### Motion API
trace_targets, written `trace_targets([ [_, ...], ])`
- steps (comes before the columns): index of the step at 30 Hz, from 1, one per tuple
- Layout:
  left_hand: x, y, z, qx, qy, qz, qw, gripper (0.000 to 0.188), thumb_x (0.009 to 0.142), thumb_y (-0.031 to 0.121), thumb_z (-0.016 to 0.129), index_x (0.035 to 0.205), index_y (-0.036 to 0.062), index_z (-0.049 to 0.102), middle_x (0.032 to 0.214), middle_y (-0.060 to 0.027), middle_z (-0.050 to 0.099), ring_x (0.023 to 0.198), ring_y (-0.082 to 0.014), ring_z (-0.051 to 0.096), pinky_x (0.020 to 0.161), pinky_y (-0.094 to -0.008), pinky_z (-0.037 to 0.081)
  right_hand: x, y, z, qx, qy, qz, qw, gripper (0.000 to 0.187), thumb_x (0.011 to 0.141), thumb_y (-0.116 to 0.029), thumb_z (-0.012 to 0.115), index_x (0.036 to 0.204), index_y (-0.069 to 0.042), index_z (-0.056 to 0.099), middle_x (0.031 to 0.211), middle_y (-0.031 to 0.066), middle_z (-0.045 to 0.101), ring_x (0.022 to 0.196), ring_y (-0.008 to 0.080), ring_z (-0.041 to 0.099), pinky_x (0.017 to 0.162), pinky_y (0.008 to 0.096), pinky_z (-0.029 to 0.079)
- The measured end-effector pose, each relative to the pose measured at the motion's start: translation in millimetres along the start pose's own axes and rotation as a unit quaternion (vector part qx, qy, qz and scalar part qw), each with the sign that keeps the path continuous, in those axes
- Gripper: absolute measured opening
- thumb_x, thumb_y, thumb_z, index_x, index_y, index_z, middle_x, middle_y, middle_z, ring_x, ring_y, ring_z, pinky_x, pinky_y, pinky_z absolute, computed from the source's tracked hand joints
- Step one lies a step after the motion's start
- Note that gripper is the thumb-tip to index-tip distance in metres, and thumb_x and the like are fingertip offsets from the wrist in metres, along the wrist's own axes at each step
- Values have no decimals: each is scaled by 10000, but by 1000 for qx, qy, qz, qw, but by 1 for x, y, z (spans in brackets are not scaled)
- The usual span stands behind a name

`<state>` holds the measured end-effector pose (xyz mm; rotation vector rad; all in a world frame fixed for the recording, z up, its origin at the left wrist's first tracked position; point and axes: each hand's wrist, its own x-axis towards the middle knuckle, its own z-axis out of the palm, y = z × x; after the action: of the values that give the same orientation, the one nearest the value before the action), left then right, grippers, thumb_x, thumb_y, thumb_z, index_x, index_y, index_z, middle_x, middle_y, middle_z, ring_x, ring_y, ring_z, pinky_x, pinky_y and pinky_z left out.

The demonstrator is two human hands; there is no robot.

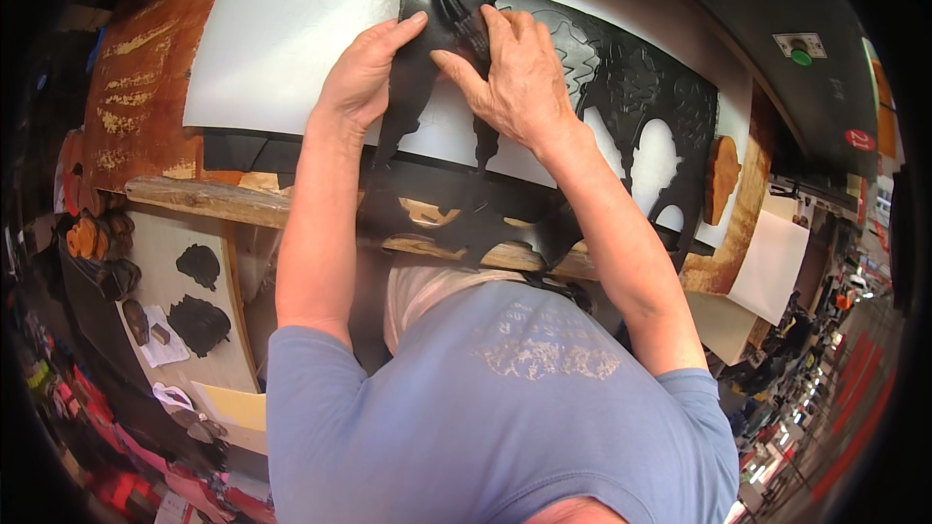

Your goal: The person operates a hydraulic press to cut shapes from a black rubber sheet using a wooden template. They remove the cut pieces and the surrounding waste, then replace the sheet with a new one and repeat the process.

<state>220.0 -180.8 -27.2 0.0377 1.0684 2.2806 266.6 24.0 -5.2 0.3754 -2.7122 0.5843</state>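
A black leather-like sheet (670, 102) with large cut-out holes spreads over the white board, its lower strips hanging over the near edge. My left hand (361, 73) grips the raised left end of the sheet, thumb on top and the other fingers mostly hidden behind. My right hand (524, 78) has its fingertips and thumb around a small bunch of black cut pieces (462, 12) with jagged edges, lying against the sheet. More jagged outlines show in the sheet to the right of that hand.
The white board (282, 49) rests on a worn brown surface (146, 78) with a wooden beam (209, 199) along its near edge. Black cut pieces (201, 325) lie on a panel at lower left. A dark machine part with a green button (800, 56) overhangs the right. An orange-brown block (724, 180) stands beside the board.
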Motion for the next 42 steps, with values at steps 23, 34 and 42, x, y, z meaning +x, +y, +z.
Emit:
trace_targets([
  [23,-10,-19,16,273,255,109,921,288,1085,221,624,1068,-20,781,780,32,649,695,-44,509,637,-251,433,-12,107,-66,513,65,333,789,282,1028,-190,746,1198,35,742,1080,56,770,913,118,700,835,281,571],
  [34,-14,-22,16,350,310,145,872,287,1053,228,686,1053,-45,773,717,67,577,659,-40,441,589,-252,379,0,139,-120,491,-47,263,829,290,995,-198,784,1170,31,751,991,51,784,837,100,709,782,251,582],
  [42,2,-14,54,506,284,417,700,462,985,160,742,1373,-59,621,1298,-251,688,1166,-362,691,1027,-426,540,-2,136,-97,502,-55,243,828,274,987,-207,805,1153,7,761,1019,25,777,879,78,701,818,240,577],
])
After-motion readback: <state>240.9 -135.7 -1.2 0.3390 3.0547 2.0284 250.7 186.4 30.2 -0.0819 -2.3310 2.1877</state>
